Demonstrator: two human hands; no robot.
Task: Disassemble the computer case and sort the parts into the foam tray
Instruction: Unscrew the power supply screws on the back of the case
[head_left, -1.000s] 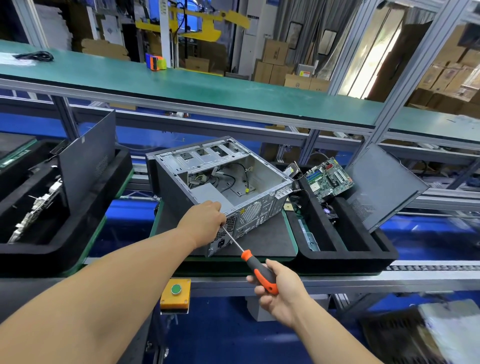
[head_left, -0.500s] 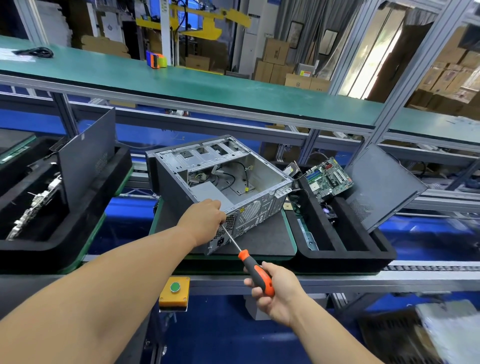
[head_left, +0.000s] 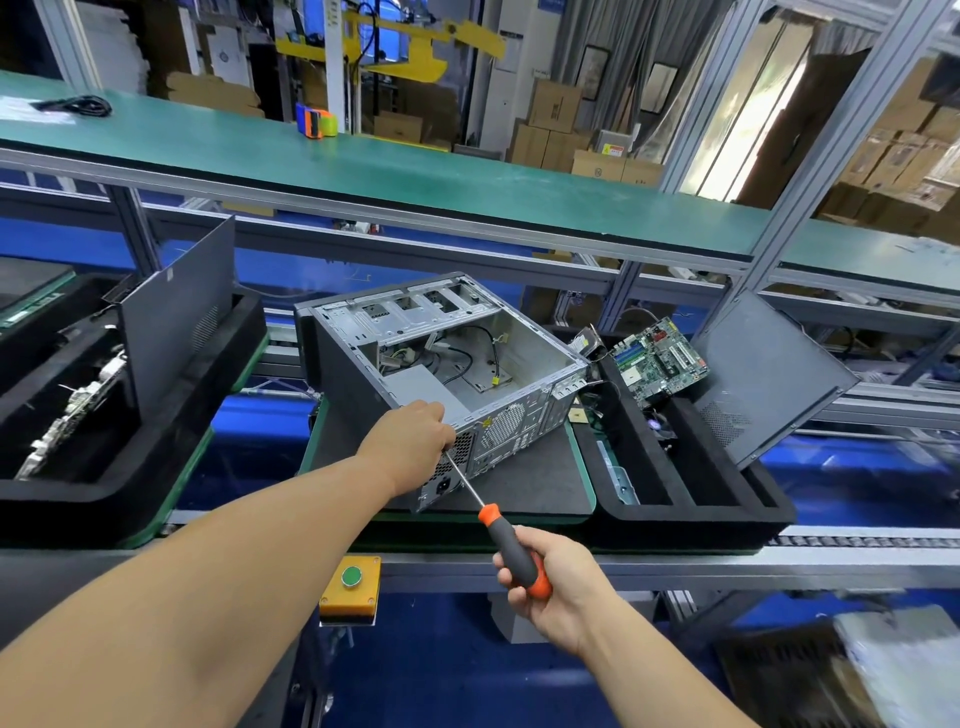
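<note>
The computer case (head_left: 441, 374) lies open-side up at the centre of the frame on a dark pad on the worktop (head_left: 545, 483), its rear panel turned toward the person. Just right of it sits the foam tray (head_left: 691, 512), with a motherboard (head_left: 657, 361) propped at its far end and a side panel (head_left: 769, 374) leaning on its right rim.

The left hand (head_left: 410, 439) rests curled on the case's near rear corner, bracing it; what its fingers close on is hidden. The right hand (head_left: 556, 587), low in the frame, grips the orange-and-black handle of the screwdriver (head_left: 498, 525), whose thin shaft runs up-left to the rear panel close under the left hand.

The likeliest fault is the tip camming out of the screw: the shaft meets the panel at a slant, and a slip would drive it toward the left fingers or strip the head. A freed screw may also drop under the case.

Against the frames before, little differs: both hands keep their places and the screwdriver holds the same line.
</note>
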